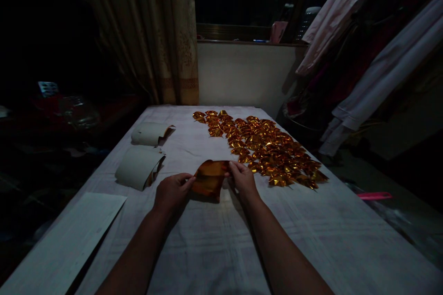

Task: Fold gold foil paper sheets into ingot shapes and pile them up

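Note:
A sheet of gold foil paper (209, 180) is stretched between my two hands, just above the cloth-covered table. Its left edge is pinched in my left hand (174, 190), between thumb and fingers. My right hand (243, 180) grips the upper right corner the same way. Beyond and to the right lies a heap of folded gold foil pieces (266, 143), shiny and pointed, the closest of them just past my right hand. Left of my hands rest two curled stacks of paper, a nearer stack (138, 166) and a farther stack (149, 132), pale outside with gold showing at their edges.
A flat pale board (69, 239) lies along the table's near left side. The white cloth (214, 249) covers the tabletop. Clothes (384, 73) hang at the right, a curtain (166, 32) at the back left. A pink cup (278, 32) stands on the windowsill.

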Demonstrator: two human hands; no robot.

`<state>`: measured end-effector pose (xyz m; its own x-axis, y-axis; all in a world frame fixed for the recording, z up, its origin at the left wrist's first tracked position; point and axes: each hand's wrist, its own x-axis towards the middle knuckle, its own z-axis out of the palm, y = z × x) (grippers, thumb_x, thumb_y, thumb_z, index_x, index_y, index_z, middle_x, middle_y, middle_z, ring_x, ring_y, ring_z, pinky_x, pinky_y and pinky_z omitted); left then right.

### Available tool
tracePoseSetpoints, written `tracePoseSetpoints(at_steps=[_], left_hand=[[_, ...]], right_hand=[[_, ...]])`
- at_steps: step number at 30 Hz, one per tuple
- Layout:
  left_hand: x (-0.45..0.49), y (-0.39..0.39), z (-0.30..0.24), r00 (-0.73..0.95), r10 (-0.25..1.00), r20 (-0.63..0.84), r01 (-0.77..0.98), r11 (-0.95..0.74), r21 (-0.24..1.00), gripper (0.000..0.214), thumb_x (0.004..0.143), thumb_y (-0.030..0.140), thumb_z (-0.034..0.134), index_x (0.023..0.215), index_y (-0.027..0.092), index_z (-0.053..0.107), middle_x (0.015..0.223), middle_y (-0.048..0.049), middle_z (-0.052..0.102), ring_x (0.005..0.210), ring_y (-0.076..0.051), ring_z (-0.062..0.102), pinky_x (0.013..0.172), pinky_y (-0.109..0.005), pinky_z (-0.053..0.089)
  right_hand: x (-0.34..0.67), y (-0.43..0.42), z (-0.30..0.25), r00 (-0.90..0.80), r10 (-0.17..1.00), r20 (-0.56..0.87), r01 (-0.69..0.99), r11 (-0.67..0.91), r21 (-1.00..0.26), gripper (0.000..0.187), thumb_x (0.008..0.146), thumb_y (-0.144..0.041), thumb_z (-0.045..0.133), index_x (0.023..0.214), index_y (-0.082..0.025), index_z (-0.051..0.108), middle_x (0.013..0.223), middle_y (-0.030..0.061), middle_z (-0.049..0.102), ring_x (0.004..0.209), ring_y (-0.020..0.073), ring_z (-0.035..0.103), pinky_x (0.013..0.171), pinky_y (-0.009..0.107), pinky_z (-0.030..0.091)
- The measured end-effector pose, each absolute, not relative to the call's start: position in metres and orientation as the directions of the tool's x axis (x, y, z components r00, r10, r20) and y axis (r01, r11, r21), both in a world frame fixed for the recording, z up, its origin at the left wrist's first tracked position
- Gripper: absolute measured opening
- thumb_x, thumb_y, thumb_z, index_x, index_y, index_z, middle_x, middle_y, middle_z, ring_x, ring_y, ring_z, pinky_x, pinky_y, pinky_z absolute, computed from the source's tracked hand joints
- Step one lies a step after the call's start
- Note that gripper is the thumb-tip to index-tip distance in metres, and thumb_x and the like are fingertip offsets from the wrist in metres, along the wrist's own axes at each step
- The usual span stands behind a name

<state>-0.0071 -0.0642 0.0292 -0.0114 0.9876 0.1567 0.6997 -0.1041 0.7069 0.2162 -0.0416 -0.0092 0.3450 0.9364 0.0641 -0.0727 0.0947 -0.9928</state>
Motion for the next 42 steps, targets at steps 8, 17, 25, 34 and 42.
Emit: tracePoseSetpoints(at_steps=[8,17,25,34,42], left_hand=[[-0.007,-0.06,0.026,-0.059,0.984,0.169,0.609,-0.099,0.787,0.03,0.081,0.044,0.057,0.085,0.023,0.078,0.076,-0.0019,0.078,0.07,-0.022,0.073,0.062,-0.028,0.052],[-0.011,-0.056,0.025,-0.133,0.908,0.397,0.506,-0.282,0.815,0.026,0.08,0.026,0.049,0.087,0.023,0.074,0.12,-0.0044,0.074,0.117,-0.024,0.065,0.107,-0.041,0.047],[-0.021,-0.045,0.007,-0.047,0.95,0.309,0.468,-0.252,0.847,0.035,0.086,0.032,0.042,0.092,0.019,0.073,0.126,-0.0111,0.072,0.115,-0.025,0.067,0.094,-0.043,0.056],[0.001,-0.066,0.016,0.319,0.926,0.203,0.667,-0.371,0.647,0.028,0.084,0.033,0.059,0.106,0.026,0.075,0.122,-0.0062,0.074,0.13,-0.032,0.056,0.118,-0.065,0.02],[0.021,-0.126,0.114,0.453,0.777,0.436,0.12,-0.538,0.834,0.026,0.093,0.039,0.055,0.098,0.024,0.076,0.091,-0.0058,0.073,0.085,-0.02,0.068,0.08,-0.033,0.055]], right_hand=[[0.219,-0.054,0.017,0.19,0.979,0.079,-0.141,0.107,-0.984,0.05,0.068,-0.065,0.075,0.088,-0.019,0.078,0.068,0.0037,0.074,0.064,0.0185,0.068,0.054,0.026,0.05],[0.232,-0.069,0.036,-0.241,0.965,0.106,-0.115,0.08,-0.99,0.041,0.074,-0.06,0.075,0.089,-0.023,0.081,0.097,0.0068,0.078,0.09,0.02,0.071,0.083,0.035,0.055],[0.239,-0.062,0.012,-0.479,0.873,-0.09,0.118,-0.038,-0.992,0.055,0.068,-0.066,0.078,0.088,-0.014,0.079,0.08,0.0054,0.075,0.071,0.0162,0.065,0.07,0.028,0.05],[0.236,-0.062,0.008,-0.511,0.845,-0.156,0.177,-0.074,-0.981,0.06,0.067,-0.071,0.075,0.081,-0.013,0.077,0.065,0.0023,0.069,0.056,0.0111,0.054,0.055,0.024,0.041],[0.238,-0.06,0.009,-0.499,0.846,-0.187,0.229,-0.08,-0.97,0.042,0.071,-0.055,0.078,0.08,-0.013,0.077,0.068,0.0014,0.068,0.06,0.0118,0.055,0.058,0.024,0.042]])
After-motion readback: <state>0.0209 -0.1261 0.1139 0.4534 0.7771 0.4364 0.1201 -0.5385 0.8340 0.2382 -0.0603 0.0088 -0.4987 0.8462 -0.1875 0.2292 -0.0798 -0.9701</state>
